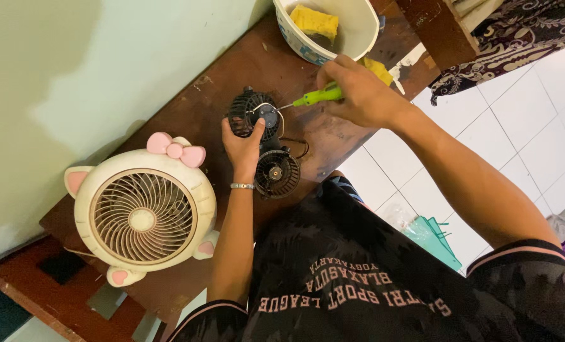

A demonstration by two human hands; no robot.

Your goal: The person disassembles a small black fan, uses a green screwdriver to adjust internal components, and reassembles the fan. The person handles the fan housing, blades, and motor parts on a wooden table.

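Gripping a green-handled screwdriver, the right hand had its fingers curled shut around the handle, and the thin metal shaft pointed left toward the hub of a small black fan part. That round, grilled part lay on the dark brown wooden bench, just left of the right hand and directly above the left hand. The left hand pressed against the near edge of the part, thumb and fingers closed on its rim to steady it; a silvery bracelet circled that wrist. The screwdriver tip met the centre of the part, so the part sat between the two hands, touched by both the left fingers and the tool.

Just below the held part, beside the left wrist, a second black round fan piece with a pale centre rested on the bench, and a thin dark wire looped next to it. Further left on the bench stood a cream desk fan with pink ears and a pink bow. At the far end of the bench, beyond the right hand, a white bowl held a yellow sponge. White floor tiles showed to the right.
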